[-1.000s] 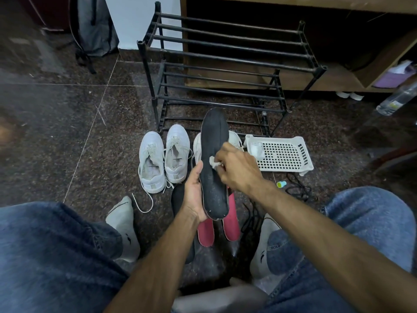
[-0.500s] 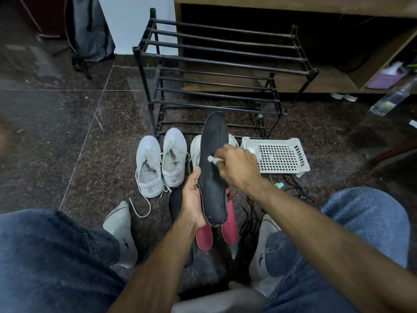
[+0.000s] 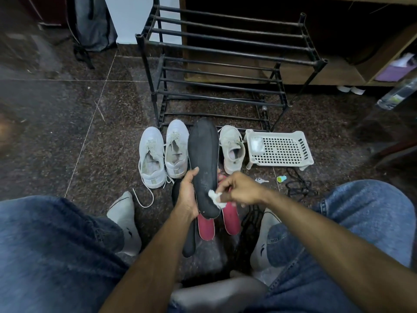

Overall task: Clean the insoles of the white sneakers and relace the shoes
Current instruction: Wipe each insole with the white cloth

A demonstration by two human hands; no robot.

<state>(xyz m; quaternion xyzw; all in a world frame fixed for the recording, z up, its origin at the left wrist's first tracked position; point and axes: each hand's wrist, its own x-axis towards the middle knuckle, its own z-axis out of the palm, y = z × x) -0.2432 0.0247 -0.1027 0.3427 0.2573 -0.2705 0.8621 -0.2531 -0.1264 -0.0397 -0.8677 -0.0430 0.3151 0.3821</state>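
Note:
My left hand [image 3: 187, 195] grips a black insole [image 3: 204, 154] by its lower left edge and holds it upright above the floor. My right hand [image 3: 239, 188] pinches a small white wipe [image 3: 215, 198] against the heel end of that insole. Behind the insole, white sneakers stand on the floor: a pair [image 3: 163, 152] to its left and one more [image 3: 232, 149] to its right. Two red insoles [image 3: 231, 219] and another black insole [image 3: 188, 241] lie on the floor under my hands. A loose white lace [image 3: 143, 197] trails from the left sneaker.
A black metal shoe rack [image 3: 225, 64] stands behind the sneakers. A white plastic basket [image 3: 279, 150] lies right of them, with a black cord [image 3: 297, 184] and a small green cap [image 3: 281, 178] nearby. My socked feet and jeans-clad knees flank the insoles.
My right hand with the wipe has slid down the black insole from its middle to the heel end. The left hand keeps the same hold.

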